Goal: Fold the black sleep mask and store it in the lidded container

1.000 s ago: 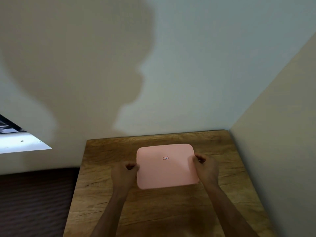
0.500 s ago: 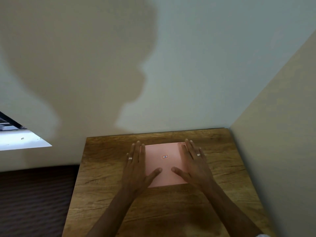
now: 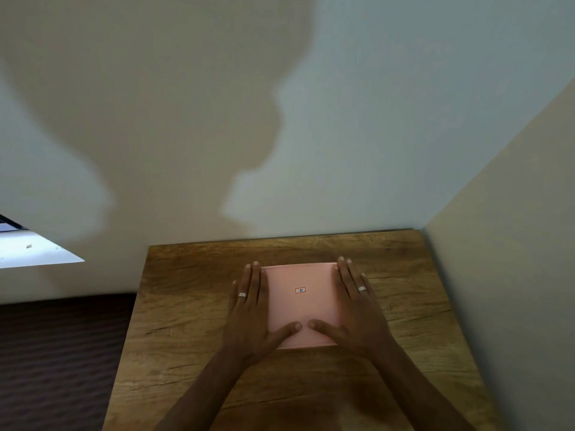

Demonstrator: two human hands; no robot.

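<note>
A pink lidded container (image 3: 300,306) with a small red label on top sits on the wooden table (image 3: 186,321). Its lid is on. My left hand (image 3: 252,309) lies flat on the lid's left side, fingers extended and together, thumb pointing inward along the near edge. My right hand (image 3: 354,306) lies flat on the right side the same way. Both thumbs nearly meet over the lid. Each hand wears a silver ring. The black sleep mask is not visible anywhere.
The table stands in a corner, with a white wall (image 3: 311,119) behind and a beige wall (image 3: 513,244) on the right. A dark floor (image 3: 56,353) lies to the left of the table's edge. A bright window ledge (image 3: 28,250) shows at far left.
A second ago both hands gripped the lid's side edges with curled fingers. They have since flattened palms-down on top of the lid; the thumbs moved closer together.
</note>
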